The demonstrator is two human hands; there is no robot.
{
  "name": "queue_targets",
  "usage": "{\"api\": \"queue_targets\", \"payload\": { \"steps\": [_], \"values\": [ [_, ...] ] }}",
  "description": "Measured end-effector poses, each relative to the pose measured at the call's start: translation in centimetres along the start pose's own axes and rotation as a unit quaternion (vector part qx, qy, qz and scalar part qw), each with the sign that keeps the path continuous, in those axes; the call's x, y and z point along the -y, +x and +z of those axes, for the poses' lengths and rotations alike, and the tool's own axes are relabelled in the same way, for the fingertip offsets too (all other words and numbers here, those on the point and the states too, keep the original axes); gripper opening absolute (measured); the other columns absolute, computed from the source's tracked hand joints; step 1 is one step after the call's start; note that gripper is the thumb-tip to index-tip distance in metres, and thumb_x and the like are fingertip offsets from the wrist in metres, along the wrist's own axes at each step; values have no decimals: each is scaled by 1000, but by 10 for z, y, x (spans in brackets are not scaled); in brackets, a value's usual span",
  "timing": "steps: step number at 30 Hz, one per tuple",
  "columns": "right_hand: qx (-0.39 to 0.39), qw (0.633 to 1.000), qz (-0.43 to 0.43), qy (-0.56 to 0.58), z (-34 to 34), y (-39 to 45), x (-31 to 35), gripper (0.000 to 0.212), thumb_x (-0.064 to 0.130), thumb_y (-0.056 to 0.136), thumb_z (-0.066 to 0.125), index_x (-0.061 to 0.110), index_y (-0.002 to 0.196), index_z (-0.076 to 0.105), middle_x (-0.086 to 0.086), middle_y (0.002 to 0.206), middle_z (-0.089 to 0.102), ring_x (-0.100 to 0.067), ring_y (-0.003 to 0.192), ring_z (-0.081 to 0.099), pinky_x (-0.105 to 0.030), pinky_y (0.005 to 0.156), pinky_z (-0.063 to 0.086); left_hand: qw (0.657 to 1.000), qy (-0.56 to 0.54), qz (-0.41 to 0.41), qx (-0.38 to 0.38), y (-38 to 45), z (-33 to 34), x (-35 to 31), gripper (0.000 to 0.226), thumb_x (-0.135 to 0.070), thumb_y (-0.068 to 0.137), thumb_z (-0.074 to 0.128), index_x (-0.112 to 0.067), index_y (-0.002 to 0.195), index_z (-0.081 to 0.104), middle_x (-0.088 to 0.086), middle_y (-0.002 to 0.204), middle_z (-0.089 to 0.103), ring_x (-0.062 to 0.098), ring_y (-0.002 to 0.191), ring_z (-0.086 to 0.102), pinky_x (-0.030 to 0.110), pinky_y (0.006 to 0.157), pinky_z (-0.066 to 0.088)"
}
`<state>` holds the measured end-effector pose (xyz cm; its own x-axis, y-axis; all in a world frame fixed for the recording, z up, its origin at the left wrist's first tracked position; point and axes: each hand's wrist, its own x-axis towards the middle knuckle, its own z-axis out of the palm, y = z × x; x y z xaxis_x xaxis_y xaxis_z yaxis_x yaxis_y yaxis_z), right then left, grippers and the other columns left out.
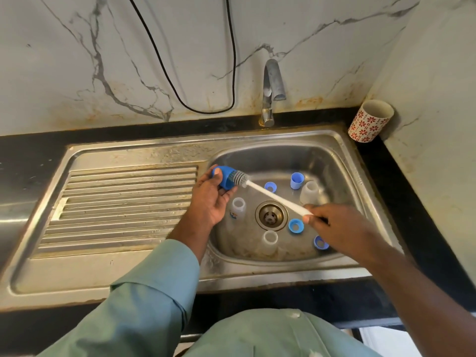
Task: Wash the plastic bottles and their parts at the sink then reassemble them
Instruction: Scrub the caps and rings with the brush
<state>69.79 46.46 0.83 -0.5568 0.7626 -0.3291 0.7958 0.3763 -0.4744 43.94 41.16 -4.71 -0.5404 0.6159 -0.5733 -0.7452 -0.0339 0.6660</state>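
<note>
My left hand grips a blue bottle cap over the left rim of the sink basin. My right hand pinches the white handle of a bottle brush, and its grey bristles sit in the cap's mouth. In the basin stand three clear plastic bottles, with an upright blue cap and several blue rings around the drain.
The tap stands behind the basin with no water running. A ribbed steel drainboard lies to the left. A red-flowered cup sits in the back right corner. A black cable hangs on the marble wall.
</note>
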Motion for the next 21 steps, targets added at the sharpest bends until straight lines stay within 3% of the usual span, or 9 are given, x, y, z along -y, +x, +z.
{"api": "queue_targets", "payload": {
  "steps": [3, 5, 7, 10, 13, 16, 19, 21],
  "values": [
    [-18, 999, -37, -15, 4, -1, 10, 30, 39, 99, 49, 30, 124, 64, 4, 80, 60, -13, 70, 59, -31, 66, 50, 1000, 9, 1, 9, -3, 4, -1, 35, -15, 100, 55, -10, 135, 54, 21, 127, 64, 30, 104, 68, 44, 83, 57],
    [-17, 999, -15, -40, 6, -7, 10, 30, 39, 101, 46, 29, 123, 63, 5, 81, 60, -12, 70, 59, -30, 66, 50, 1000, 12, 15, 13, -5, 7, -7, 35, -11, 98, 57, -12, 133, 57, 17, 123, 64, 31, 109, 66, 44, 85, 58],
    [24, 999, 2, -30, 1, -14, 9, 28, 37, 101, 48, 26, 118, 66, 7, 75, 61, -10, 66, 58, -25, 64, 49, 1000, 16, 24, 6, -5, 6, -7, 35, -7, 96, 59, -12, 131, 59, 15, 122, 64, 31, 111, 65, 43, 86, 57],
    [65, 994, 9, 93, -6, -14, 13, 22, 30, 99, 55, 17, 100, 73, 15, 60, 61, -11, 55, 50, -20, 52, 41, 1000, 17, 21, -4, -7, 2, -2, 35, -9, 96, 60, -12, 131, 60, 17, 126, 63, 32, 112, 64, 45, 88, 56],
    [61, 970, 67, 225, 0, -12, 13, 18, 27, 99, 56, 21, 102, 72, 5, 63, 60, -8, 47, 46, -21, 45, 39, 999, 24, 30, 7, -9, 1, -3, 38, -9, 95, 61, -13, 133, 58, 15, 125, 64, 30, 111, 65, 44, 90, 57],
    [96, 960, 69, 253, 7, -27, 8, 17, 28, 98, 56, 23, 100, 73, 0, 63, 58, -7, 45, 45, -21, 44, 37, 999, -4, 44, -5, -5, -3, -11, 42, -17, 95, 64, -11, 136, 55, 15, 123, 65, 25, 97, 68, 38, 81, 58],
    [14, 945, 89, 316, -5, -35, 3, 19, 28, 98, 58, 21, 88, 72, -4, 64, 61, -14, 49, 46, -25, 46, 39, 999, -10, 24, -18, -5, -8, -10, 46, -24, 93, 66, -11, 136, 54, 8, 106, 68, 19, 86, 66, 40, 89, 53],
    [-14, 952, 68, 297, -8, -34, 6, 23, 28, 98, 58, 23, 79, 70, 0, 60, 60, -12, 46, 49, -24, 44, 41, 1000, -29, 10, -2, -9, -7, -7, 46, -23, 92, 67, -9, 134, 55, 8, 100, 67, 20, 86, 66, 43, 94, 53]
  ]
}}
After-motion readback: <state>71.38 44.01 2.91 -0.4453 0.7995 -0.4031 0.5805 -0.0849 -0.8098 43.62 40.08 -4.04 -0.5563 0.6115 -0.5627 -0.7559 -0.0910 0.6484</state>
